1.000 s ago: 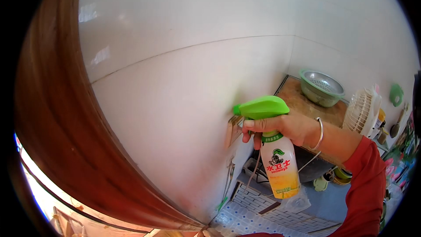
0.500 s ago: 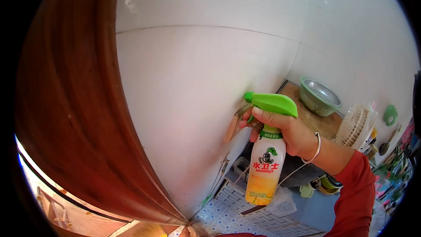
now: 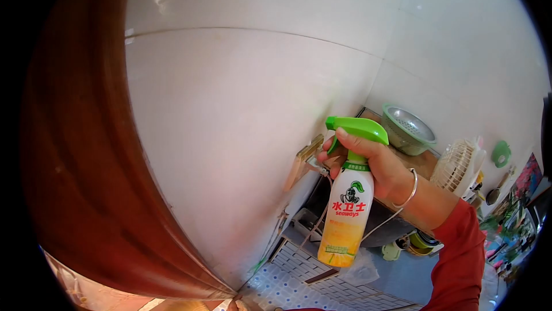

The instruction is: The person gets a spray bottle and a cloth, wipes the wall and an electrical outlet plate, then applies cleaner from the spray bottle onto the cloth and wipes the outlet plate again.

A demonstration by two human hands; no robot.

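Note:
My right hand point(image 3: 384, 166), with a silver bangle point(image 3: 407, 187) at the wrist, is wrapped round the neck of a spray bottle point(image 3: 347, 213). The bottle has a green trigger head, a white upper body and a yellow lower part with red lettering. Its nozzle points left, towards the white wall point(image 3: 241, 110). The thumb lies against the side of the green head, and fingers are at the trigger. Whether the trigger is pressed I cannot tell. My left hand does not show.
A brown wooden door frame point(image 3: 92, 156) curves down the left side. Behind the bottle, a metal colander in a green basin point(image 3: 409, 130) stands on a wooden surface. A cream-coloured fan point(image 3: 457, 164) is to its right. Patterned blue-and-white floor tiles point(image 3: 276, 285) lie below.
The view has shifted slightly, so the door frame and basin sit further left. My right hand keeps its grip on the spray bottle, which stays nearly in the same place in view.

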